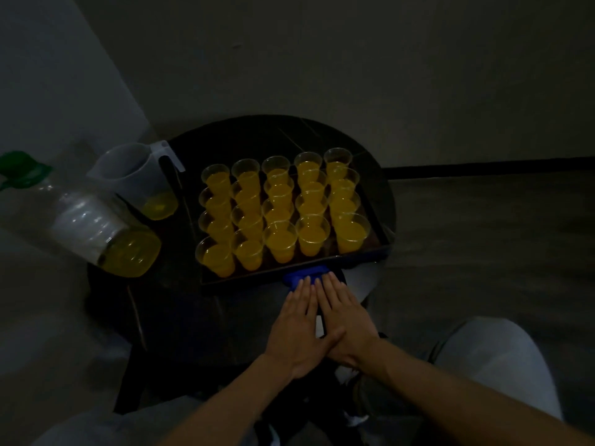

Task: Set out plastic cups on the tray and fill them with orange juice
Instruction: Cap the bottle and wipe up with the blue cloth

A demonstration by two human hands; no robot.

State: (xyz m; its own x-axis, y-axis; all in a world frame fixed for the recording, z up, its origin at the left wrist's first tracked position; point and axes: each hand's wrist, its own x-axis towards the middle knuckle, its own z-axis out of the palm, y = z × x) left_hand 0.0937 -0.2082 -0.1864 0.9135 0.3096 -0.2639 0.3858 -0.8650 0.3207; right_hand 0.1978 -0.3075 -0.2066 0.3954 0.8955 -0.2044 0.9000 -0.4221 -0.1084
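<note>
The left hand (297,329) and the right hand (347,321) lie flat and side by side with their backs up. The fingers are straight and close together and the left thumb crosses over the base of the right one. The grip of each is open and holds nothing. Their fingertips (329,277) reach the near edge of a small bright blue object (302,273); the dim light does not show what it is or whether they press on it. This blue object sits against the near wall of the dark rectangular tray (244,279). The tray carries the clear plastic cups (280,240), twenty of them in four rows of five, packed rim to rim. All are upright and each is filled most of the way with orange juice. The tray rests on a round dark counter (322,136), and its near right corner comes close to the counter's edge. Just left of the tray stands a clear plastic pitcher (135,175) with a spout and a shallow pool of juice at its bottom. Nearer and further left, a large clear plastic bottle (96,226) with a green cap (24,169) holds juice only in its base; it looks tilted in this wide view. A knee in light grey trousers (502,358) shows at lower right, beside the right forearm.
</note>
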